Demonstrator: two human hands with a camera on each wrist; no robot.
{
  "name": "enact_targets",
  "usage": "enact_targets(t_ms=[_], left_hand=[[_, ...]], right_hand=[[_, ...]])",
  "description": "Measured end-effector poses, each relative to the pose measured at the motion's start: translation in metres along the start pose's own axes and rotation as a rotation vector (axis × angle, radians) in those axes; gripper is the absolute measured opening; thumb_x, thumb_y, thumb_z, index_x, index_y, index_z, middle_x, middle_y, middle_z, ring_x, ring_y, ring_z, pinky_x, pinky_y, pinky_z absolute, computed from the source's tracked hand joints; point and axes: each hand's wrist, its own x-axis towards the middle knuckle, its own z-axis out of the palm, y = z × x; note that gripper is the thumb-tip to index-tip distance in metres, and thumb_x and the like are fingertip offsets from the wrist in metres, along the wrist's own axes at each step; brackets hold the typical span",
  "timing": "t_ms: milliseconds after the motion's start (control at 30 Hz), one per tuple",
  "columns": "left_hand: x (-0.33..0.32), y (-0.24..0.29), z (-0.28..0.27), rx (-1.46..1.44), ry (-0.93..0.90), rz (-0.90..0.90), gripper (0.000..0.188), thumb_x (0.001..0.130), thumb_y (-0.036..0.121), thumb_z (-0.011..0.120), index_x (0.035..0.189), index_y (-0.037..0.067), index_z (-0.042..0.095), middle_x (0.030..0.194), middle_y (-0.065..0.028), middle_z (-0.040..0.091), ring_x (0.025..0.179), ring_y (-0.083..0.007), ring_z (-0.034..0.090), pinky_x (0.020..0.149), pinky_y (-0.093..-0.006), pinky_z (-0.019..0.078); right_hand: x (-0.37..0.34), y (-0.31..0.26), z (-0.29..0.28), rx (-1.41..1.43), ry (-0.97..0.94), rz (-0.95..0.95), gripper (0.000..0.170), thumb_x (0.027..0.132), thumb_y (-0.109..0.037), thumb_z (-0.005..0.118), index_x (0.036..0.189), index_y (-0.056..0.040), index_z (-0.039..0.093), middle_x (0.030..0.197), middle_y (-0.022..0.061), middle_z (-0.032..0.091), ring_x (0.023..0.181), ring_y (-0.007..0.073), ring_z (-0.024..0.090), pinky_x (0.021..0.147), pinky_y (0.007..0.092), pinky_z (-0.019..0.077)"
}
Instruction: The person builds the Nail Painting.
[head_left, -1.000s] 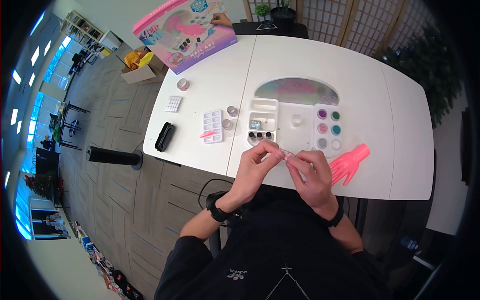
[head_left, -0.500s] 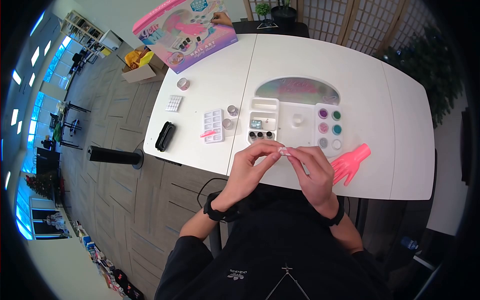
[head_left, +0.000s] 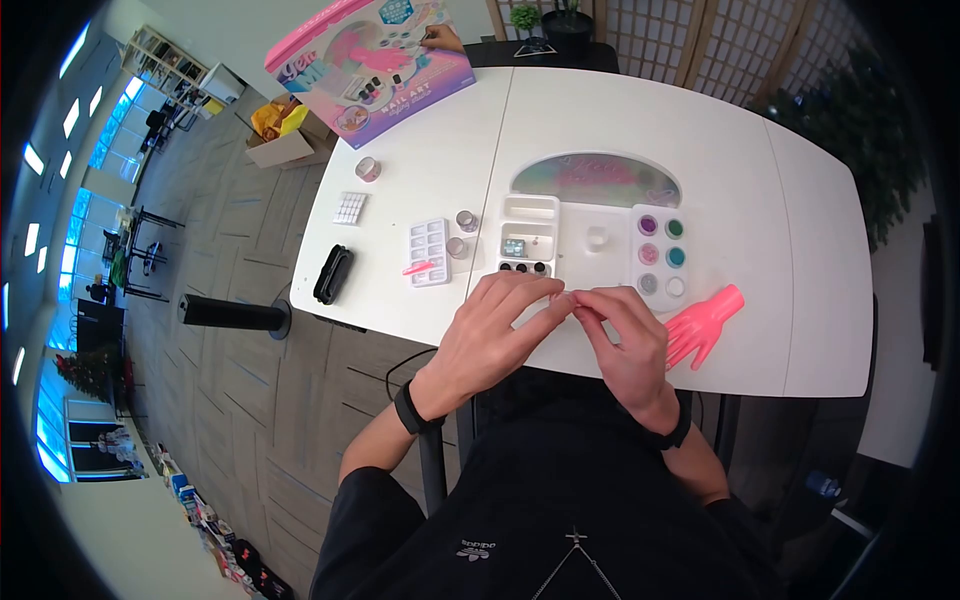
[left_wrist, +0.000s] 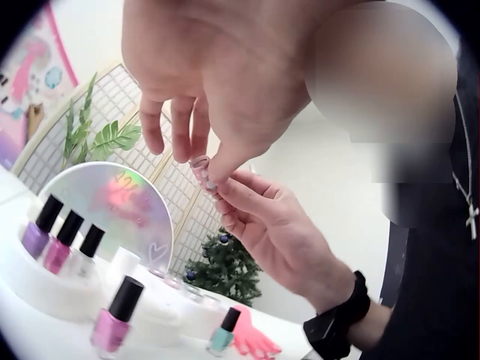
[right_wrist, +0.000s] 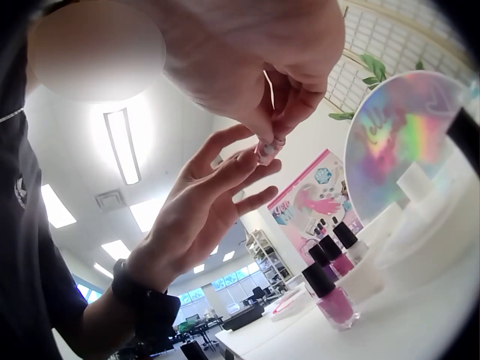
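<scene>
Between the fingertips of both hands, above the desk (head_left: 730,160) edge, was a small pinkish piece (left_wrist: 201,172). The left hand (head_left: 490,335) pinched it between thumb and finger, the other fingers held away from it; the right hand (head_left: 632,345) pinched its other end. Half a second earlier the piece had shown pale between the fingertips in the head view; now the fingers mostly hid it there. The left hand had rolled over, presenting more of its back, and its wristband (head_left: 408,408) had moved outward with the forearm. Its knuckles covered more of the black-capped bottles (head_left: 522,267) at the white kit (head_left: 570,215). The right hand had barely changed, and the pink model hand (head_left: 705,325) lay beside it as before.
</scene>
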Motion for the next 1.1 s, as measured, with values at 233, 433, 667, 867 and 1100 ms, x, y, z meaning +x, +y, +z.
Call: enact_targets(t_ms=[233,433,667,867,1100], left_hand=[[0.007,-0.016,-0.003,0.032,-0.008,0.038,0.032,0.084,0.002,0.088,0.113,0.007,0.075,0.117,-0.0060,0.075,0.105,-0.0308,0.070,0.093,-0.0438,0.0569],[0.018,-0.074,0.001,-0.053,-0.109,-0.175,0.023,0.093,0.012,0.085,0.115,0.006,0.079,0.124,-0.0083,0.073,0.113,-0.0323,0.067,0.099,-0.0437,0.0548],[0.021,-0.124,0.019,0.043,-0.274,-0.252,0.019,0.099,0.025,0.082,0.108,0.009,0.084,0.141,-0.0101,0.064,0.130,-0.0338,0.058,0.109,-0.0474,0.0486],[0.013,-0.131,0.032,0.120,-0.308,-0.183,0.017,0.098,0.024,0.081,0.108,0.010,0.085,0.141,-0.0105,0.064,0.132,-0.0330,0.058,0.111,-0.0478,0.0468],[0.013,-0.126,0.033,0.191,-0.315,-0.152,0.015,0.099,0.020,0.078,0.105,0.009,0.086,0.137,-0.0108,0.066,0.128,-0.0323,0.060,0.111,-0.0465,0.0465]], right_hand=[[0.004,0.000,0.007,0.043,-0.026,0.058,0.026,0.095,0.005,0.081,0.120,0.0015,0.077,0.109,0.0112,0.075,0.094,0.0275,0.075,0.080,0.0363,0.0606],[0.013,0.005,0.013,-0.001,-0.131,0.148,0.045,0.098,-0.005,0.081,0.141,-0.0027,0.068,0.131,0.0141,0.068,0.112,0.0301,0.071,0.093,0.0408,0.0592],[0.006,0.025,0.009,-0.065,-0.154,0.210,0.042,0.101,-0.010,0.077,0.141,-0.0033,0.065,0.137,0.0155,0.064,0.124,0.0362,0.067,0.103,0.0448,0.0556],[0.003,0.031,0.006,-0.073,-0.166,0.229,0.038,0.102,-0.010,0.074,0.139,-0.0029,0.065,0.136,0.0160,0.064,0.124,0.0368,0.067,0.104,0.0450,0.0553],[0.002,0.032,0.007,-0.084,-0.195,0.219,0.038,0.103,-0.011,0.073,0.139,-0.0030,0.065,0.131,0.0160,0.066,0.121,0.0365,0.067,0.103,0.0449,0.0546]])
